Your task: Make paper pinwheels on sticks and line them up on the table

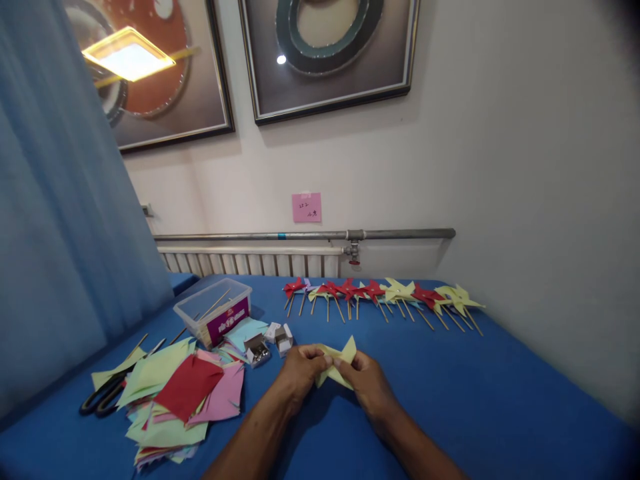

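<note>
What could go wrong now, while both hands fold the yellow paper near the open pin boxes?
1. The left hand works close to the small open boxes of metal pins; a nudge might spill them.
2. Both hands pinch the yellow paper; the right hand may tear a folded corner.
3. The scissors lie partly under the stack of coloured paper squares, easy to overlook.
</note>
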The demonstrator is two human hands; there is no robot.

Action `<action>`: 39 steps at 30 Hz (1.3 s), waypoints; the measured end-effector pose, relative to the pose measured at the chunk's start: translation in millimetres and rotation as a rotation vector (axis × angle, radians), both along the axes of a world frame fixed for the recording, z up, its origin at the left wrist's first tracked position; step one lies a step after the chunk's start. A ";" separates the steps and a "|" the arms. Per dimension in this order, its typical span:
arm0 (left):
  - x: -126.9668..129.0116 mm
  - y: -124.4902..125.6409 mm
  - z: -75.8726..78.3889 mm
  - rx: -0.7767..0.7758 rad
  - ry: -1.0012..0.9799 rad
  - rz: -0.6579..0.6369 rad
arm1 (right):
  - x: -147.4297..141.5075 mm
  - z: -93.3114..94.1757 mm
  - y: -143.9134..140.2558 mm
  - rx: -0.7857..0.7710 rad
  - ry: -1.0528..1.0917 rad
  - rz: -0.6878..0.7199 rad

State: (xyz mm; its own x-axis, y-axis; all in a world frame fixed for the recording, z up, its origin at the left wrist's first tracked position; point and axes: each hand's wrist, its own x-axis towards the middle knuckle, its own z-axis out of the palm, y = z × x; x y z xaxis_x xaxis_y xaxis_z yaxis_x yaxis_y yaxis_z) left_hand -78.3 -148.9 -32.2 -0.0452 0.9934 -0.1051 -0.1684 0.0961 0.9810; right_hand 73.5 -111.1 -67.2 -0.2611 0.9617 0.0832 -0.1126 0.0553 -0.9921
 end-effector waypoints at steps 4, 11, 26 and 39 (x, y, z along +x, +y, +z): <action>0.5 -2.3 3.2 0.001 -0.043 -0.018 | 0.9 5.6 -3.7 -0.035 -0.067 -0.062; -5.2 1.2 0.2 -0.022 0.024 0.047 | 0.4 11.1 -6.1 -0.114 0.028 -0.052; 4.3 2.2 0.9 0.002 0.036 0.146 | 0.1 3.5 -0.9 -0.122 -0.056 -0.040; 6.5 4.7 -4.6 0.007 0.068 0.122 | 1.4 8.8 -3.3 -0.157 -0.037 -0.021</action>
State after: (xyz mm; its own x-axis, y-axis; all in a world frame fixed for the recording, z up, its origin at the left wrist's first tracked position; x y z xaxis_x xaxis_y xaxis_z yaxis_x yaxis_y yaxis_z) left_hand -71.8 -144.2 -36.8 -0.1721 0.9809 -0.0904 -0.1117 0.0718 0.9911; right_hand 74.9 -114.4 -58.4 -0.2408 0.9674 -0.0781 -0.0768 -0.0992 -0.9921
